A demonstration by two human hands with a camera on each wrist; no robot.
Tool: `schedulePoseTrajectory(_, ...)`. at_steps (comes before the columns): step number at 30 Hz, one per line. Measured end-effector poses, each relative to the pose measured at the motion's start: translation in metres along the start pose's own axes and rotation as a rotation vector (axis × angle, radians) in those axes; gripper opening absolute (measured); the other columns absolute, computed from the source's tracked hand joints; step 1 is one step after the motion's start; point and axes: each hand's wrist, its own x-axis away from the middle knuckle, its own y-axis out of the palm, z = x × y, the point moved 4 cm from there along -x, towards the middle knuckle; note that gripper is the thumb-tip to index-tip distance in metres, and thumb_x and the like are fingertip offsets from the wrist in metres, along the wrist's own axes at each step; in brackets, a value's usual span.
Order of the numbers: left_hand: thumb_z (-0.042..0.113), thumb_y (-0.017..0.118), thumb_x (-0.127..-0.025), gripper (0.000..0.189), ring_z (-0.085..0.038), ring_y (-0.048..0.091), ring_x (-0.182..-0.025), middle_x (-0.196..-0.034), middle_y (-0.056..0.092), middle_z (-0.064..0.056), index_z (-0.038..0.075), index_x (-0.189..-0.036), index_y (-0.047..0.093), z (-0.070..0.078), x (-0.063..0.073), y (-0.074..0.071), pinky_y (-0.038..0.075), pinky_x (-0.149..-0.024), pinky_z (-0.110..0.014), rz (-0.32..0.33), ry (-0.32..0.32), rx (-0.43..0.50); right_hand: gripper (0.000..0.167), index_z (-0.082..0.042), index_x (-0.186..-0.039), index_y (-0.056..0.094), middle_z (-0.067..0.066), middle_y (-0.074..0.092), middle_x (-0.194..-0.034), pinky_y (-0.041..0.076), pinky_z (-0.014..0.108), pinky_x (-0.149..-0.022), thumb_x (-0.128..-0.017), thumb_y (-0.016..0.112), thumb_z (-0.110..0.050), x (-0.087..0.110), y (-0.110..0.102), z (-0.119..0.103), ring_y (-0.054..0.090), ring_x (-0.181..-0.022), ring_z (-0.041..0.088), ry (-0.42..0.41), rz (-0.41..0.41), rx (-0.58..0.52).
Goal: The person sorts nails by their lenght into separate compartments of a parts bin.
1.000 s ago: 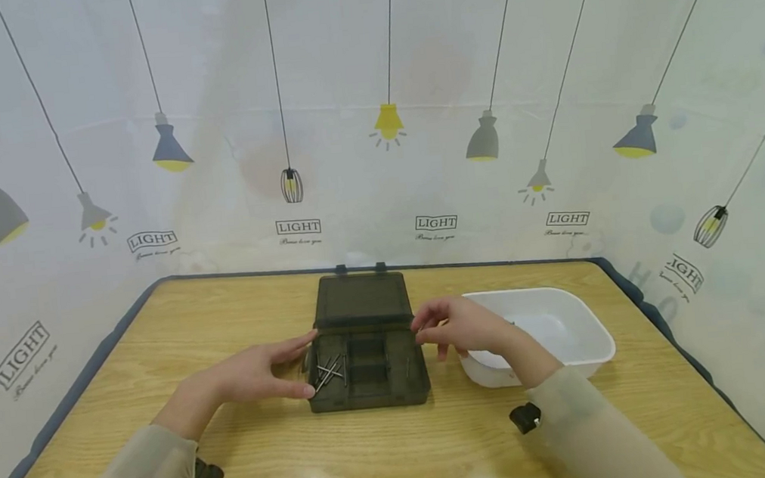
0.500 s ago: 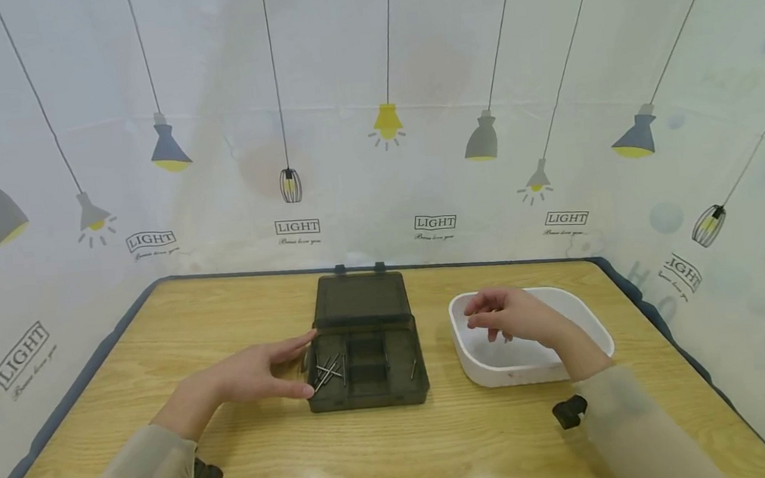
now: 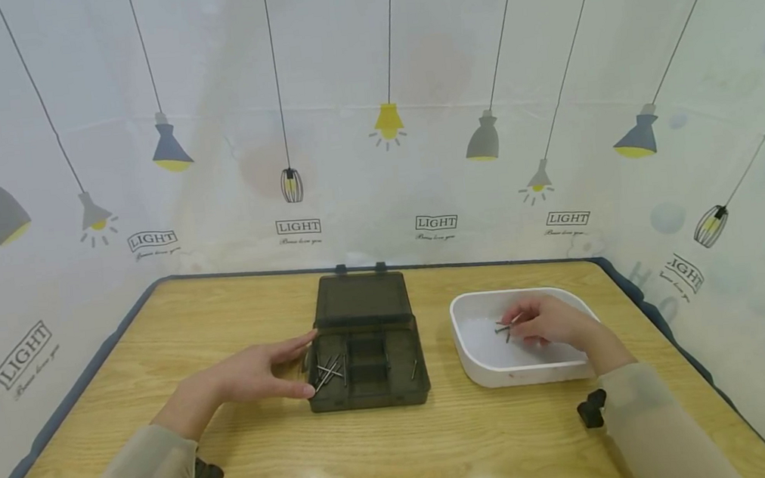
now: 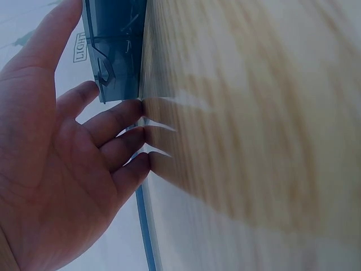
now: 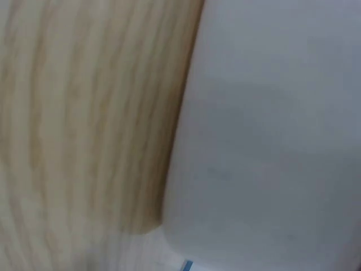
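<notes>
A dark translucent compartment box (image 3: 371,401) lies with its lid (image 3: 362,295) raised at the back. Several thin metal pieces (image 3: 329,370), like nails or screws, fill its left compartment, and a single piece (image 3: 414,370) is in the right one. My left hand (image 3: 251,373) touches the box's left side with thumb and forefinger spread; its other fingertips rest near the table in the left wrist view. Inside a white basin (image 3: 538,374), my right hand (image 3: 550,321) has bent fingers at a few thin metal pieces (image 3: 502,328). Whether it pinches one cannot be told.
Both containers stand on a wood-grain table (image 3: 250,448), the basin to the right of the box with a gap between. A patterned cloth (image 3: 365,195) hangs behind the table and along its sides.
My right hand has moved from the box's right edge rightward and down into the basin. A metal piece now lies plainly in the right compartment. My left hand stays put.
</notes>
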Motion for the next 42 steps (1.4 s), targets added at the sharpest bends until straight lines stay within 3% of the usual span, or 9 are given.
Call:
schedulePoseTrajectory(12,0.059,0.081,-0.096,0.105,-0.040,0.040,-0.163,-0.176,0.040,-0.017,0.029,-0.178,0.022,0.001,0.000,0.000,0.026,-0.133,-0.068,-0.002,0.009,0.013,0.021,-0.012,-0.122,0.076,0.006,0.074,-0.113,0.051,0.032,-0.076,-0.102,0.078,-0.020,-0.003,0.004,0.014,0.061,-0.089,0.022,0.084,0.005,0.027)
schedulePoseTrajectory(23,0.057,0.081,-0.097,0.105,-0.040,0.040,-0.163,-0.176,0.040,-0.017,0.029,-0.178,0.021,0.002,0.000,-0.001,0.026,-0.133,-0.067,-0.008,0.016,0.016,0.011,-0.012,-0.110,0.077,0.003,0.071,-0.103,0.050,0.032,-0.076,-0.103,0.077,-0.020,-0.006,0.006,0.015,0.059,-0.088,0.022,0.088,0.021,0.079)
schedulePoseTrajectory(42,0.060,0.082,-0.094,0.106,-0.041,0.040,-0.163,-0.175,0.043,-0.015,0.031,-0.177,0.023,0.000,0.000,0.000,0.024,-0.133,-0.070,0.003,-0.004,0.015,0.014,-0.009,-0.106,0.076,0.003,0.067,-0.094,0.049,0.032,-0.075,-0.103,0.078,-0.023,-0.006,0.006,0.013,0.059,-0.087,0.021,0.074,0.017,0.112)
